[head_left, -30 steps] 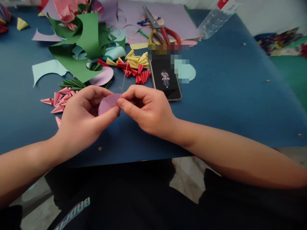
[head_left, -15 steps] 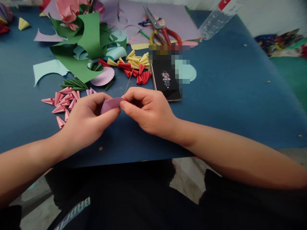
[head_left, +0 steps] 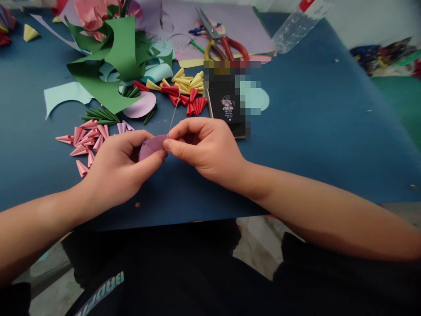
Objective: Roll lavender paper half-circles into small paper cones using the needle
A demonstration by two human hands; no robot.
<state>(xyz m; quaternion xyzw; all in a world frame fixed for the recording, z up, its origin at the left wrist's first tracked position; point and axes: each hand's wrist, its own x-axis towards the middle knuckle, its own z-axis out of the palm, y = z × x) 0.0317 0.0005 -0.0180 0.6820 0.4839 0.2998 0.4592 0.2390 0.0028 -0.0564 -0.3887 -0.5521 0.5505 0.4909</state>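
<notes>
Both my hands meet over the blue table (head_left: pixel 312 131). My left hand (head_left: pixel 118 169) pinches a small purple paper circle (head_left: pixel 151 145) between thumb and fingers. My right hand (head_left: pixel 205 147) pinches the circle's right edge together with a thin stick (head_left: pixel 174 112) that rises up and away from it. The paper is curled, partly hidden by my fingers.
Pink paper cones (head_left: pixel 85 140) lie left of my hands; green sticks (head_left: pixel 98 115), red cones (head_left: pixel 192 103) and yellow cones (head_left: pixel 187 81) lie beyond. Green paper scraps (head_left: pixel 112 57), red-handled scissors (head_left: pixel 220 41), a phone (head_left: pixel 228 109) and a clear bottle (head_left: pixel 296 24) sit farther back.
The purple circle has been curled more tightly around the stick's lower end. The stick has tilted slightly, and both hands have shifted a little lower and nearer.
</notes>
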